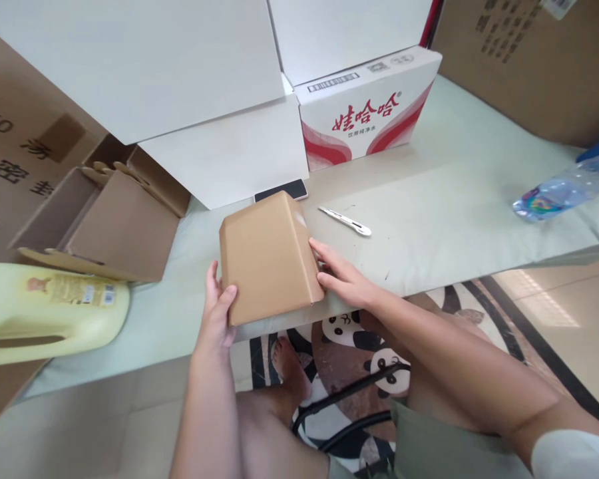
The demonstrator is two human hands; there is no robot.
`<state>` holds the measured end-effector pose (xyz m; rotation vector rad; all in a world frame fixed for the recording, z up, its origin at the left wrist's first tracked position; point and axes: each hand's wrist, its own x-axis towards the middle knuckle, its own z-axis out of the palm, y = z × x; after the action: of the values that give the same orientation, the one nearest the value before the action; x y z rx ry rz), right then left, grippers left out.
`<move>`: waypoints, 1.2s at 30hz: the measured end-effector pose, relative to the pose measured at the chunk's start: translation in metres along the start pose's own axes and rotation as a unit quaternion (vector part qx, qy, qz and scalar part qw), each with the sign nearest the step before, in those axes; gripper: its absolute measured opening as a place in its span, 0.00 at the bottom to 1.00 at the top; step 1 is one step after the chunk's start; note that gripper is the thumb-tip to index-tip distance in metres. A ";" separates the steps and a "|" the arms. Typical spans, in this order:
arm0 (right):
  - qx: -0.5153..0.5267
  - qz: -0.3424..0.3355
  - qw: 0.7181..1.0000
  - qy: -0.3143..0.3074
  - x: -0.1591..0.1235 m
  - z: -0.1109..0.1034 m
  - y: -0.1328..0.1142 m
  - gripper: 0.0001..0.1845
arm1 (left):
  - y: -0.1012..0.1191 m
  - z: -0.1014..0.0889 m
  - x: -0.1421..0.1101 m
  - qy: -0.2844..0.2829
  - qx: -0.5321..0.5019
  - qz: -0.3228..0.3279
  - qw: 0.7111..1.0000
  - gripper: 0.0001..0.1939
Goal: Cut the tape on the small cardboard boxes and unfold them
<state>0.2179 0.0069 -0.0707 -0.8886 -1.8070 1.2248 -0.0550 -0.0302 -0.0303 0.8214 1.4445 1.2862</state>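
Brown closed cardboard box (267, 259) is sitting between the two hands near the front edge of the table (174, 303), its near side reaching about that edge; whether it is resting on the cloth cannot be told. Furthest left, a pale yellow plastic jug (87, 332) is lying on its side, and behind it an open brown carton (124, 226) is standing with its flaps up; a wide swing leftward could be knocking either one. The left hand (217, 309) is pinching the box's near left corner, thumb on the upper face and fingers around the side. With that hold so close to one corner, the box could be pivoting or dipping off the edge if the other hand eased. Behind the box, a flat black-faced device with a pale rim (292, 189) is lying close enough to be pushed or scraped. The right hand (342, 276) is bracing the right side, fingers and thumb slightly spread; whether it is also gripping an edge cannot be told. Smooth card could be slipping under such light-looking contact. Just beyond, a slim white cutter (347, 221) is lying loose; its narrow end is pointing toward the box, so a sideways slide could be bringing knuckles against it.
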 end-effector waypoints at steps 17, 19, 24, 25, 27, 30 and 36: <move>0.025 -0.037 0.996 0.073 -0.011 -0.003 -0.019 0.42 | -0.008 0.025 -0.012 -0.139 -0.062 -0.145 0.978 0.32; 0.048 -0.025 0.987 0.154 -0.012 -0.006 -0.020 0.44 | -0.011 0.035 -0.015 -0.169 -0.097 -0.155 0.969 0.30; 0.088 0.021 0.974 0.209 -0.012 -0.007 -0.016 0.40 | -0.016 0.057 -0.019 -0.170 -0.140 -0.114 0.969 0.32; 0.086 0.023 0.977 0.195 -0.012 -0.006 -0.016 0.41 | -0.017 0.060 -0.018 -0.156 -0.139 -0.101 0.973 0.34; 0.075 0.021 0.984 0.159 -0.012 -0.001 -0.016 0.43 | -0.019 0.061 -0.016 -0.126 -0.131 -0.082 0.980 0.37; 0.072 0.021 0.992 0.103 -0.011 0.009 -0.017 0.50 | -0.020 0.061 -0.015 -0.078 -0.106 -0.033 0.991 0.41; 0.087 0.003 0.996 0.012 -0.012 0.013 -0.015 0.38 | -0.007 0.049 -0.020 -0.074 -0.143 -0.011 0.987 0.36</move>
<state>0.2097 -0.0135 -0.0619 -0.8073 -1.6504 1.3479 -0.0023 -0.0362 -0.0297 0.6892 1.1178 1.3482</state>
